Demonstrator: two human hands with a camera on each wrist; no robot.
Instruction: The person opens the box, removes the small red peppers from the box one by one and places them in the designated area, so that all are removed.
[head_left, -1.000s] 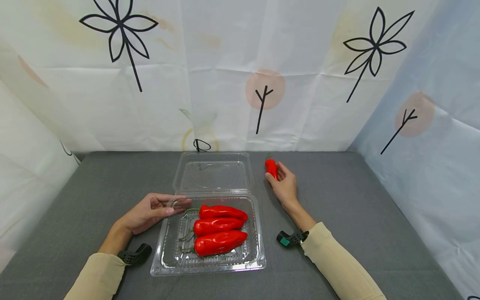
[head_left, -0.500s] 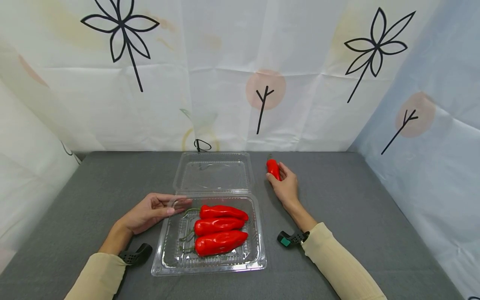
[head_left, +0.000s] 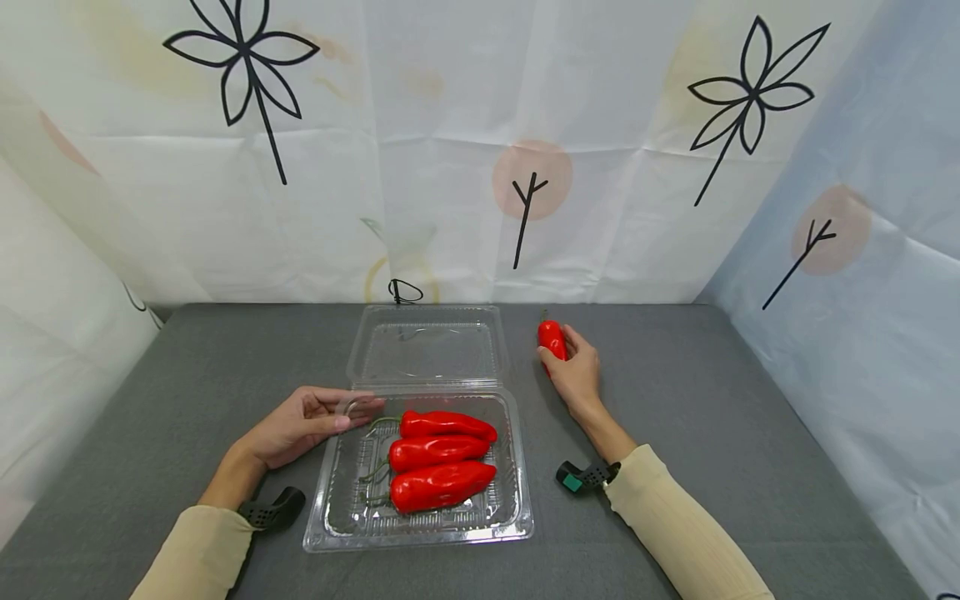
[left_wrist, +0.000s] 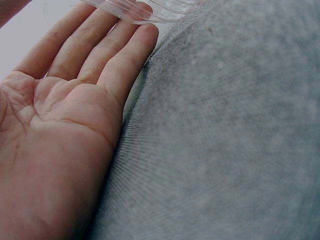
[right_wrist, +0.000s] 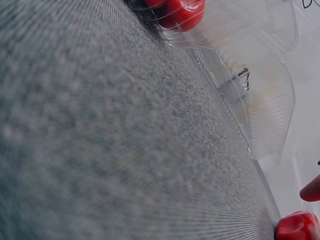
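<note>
My right hand [head_left: 576,371] holds a red pepper [head_left: 552,339] between thumb and fingers, stem pointing to the back, beside the open lid. In the right wrist view, that pepper [right_wrist: 298,226] and one fingertip [right_wrist: 311,191] show only at the lower right edge. My left hand [head_left: 296,425] lies at the back left corner of a clear plastic clamshell container [head_left: 420,542], straight fingers against its wall. The left wrist view shows this hand [left_wrist: 65,120] palm up to the camera, fingertips at the plastic. Three red peppers [head_left: 438,452] lie side by side in the container, stems to the left.
The container's hinged lid [head_left: 427,346] lies folded back toward the rear edge of the grey table [head_left: 637,533]. A patterned white curtain [head_left: 442,167] stands behind the table, and more fabric [head_left: 862,333] closes the right side.
My right hand has shifted slightly right and toward me, with the red pepper in its grip. The left hand, container and other peppers stay practically where they were.
</note>
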